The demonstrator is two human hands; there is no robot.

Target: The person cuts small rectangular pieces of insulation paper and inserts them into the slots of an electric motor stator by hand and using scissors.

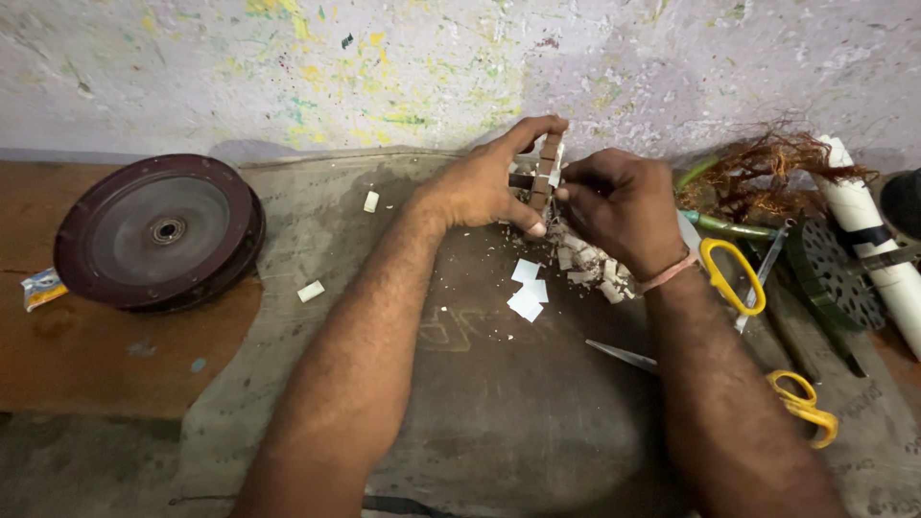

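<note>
My left hand (484,182) grips a small brown slotted metal core (545,173), held upright between thumb and fingers near the wall. My right hand (619,206) pinches the same core from the right side, fingertips touching its edge where a strip of white paper shows. Below the hands lie white paper pieces (528,291) and a heap of small white scraps (590,267) on the dark work surface.
A round dark red wheel (161,230) lies at the left. Yellow-handled scissors (734,278) and a second pair (801,403) lie at the right, by tangled copper wire (767,168), a white pipe (863,221) and a perforated black disc (830,269). Two white bits (370,201) (310,291) lie loose.
</note>
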